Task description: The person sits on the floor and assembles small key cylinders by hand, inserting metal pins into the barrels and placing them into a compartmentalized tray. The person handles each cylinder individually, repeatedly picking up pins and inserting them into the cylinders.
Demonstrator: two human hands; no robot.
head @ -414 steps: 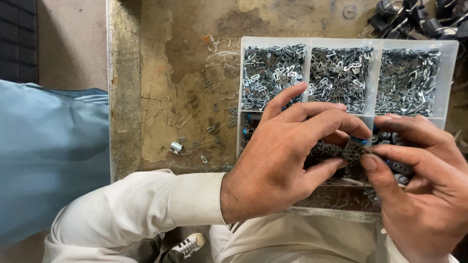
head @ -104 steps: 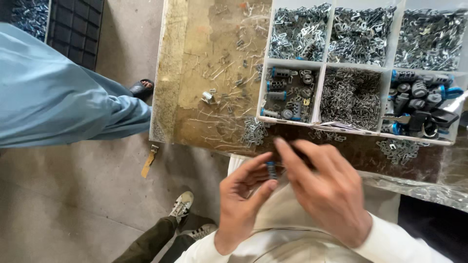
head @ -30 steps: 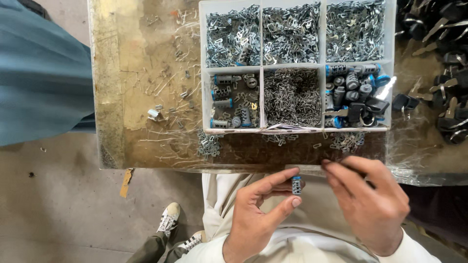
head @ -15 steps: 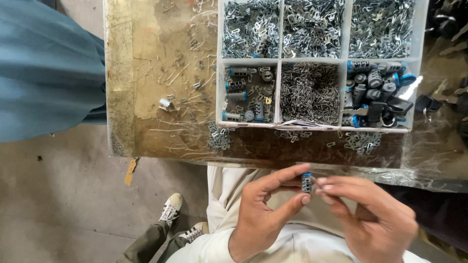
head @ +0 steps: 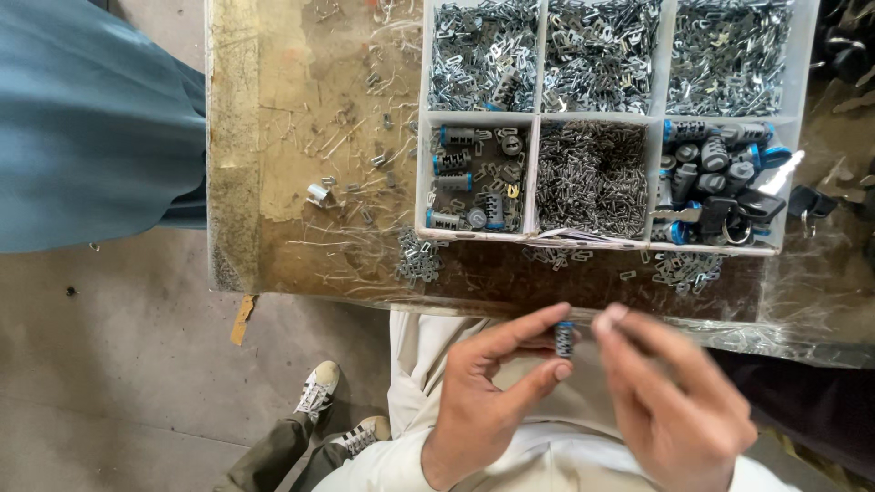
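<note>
Your left hand [head: 483, 401] is still pinching the small cylinder [head: 564, 340] below the desk's [head: 301, 182] near edge, while your right hand [head: 674, 401], fingers loose, is closing in.

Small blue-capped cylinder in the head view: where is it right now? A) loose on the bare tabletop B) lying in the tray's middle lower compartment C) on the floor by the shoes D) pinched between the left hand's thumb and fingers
D: the small blue-capped cylinder sits between thumb and fingertips of the left hand, below the table edge, clear of the compartment tray.
</note>
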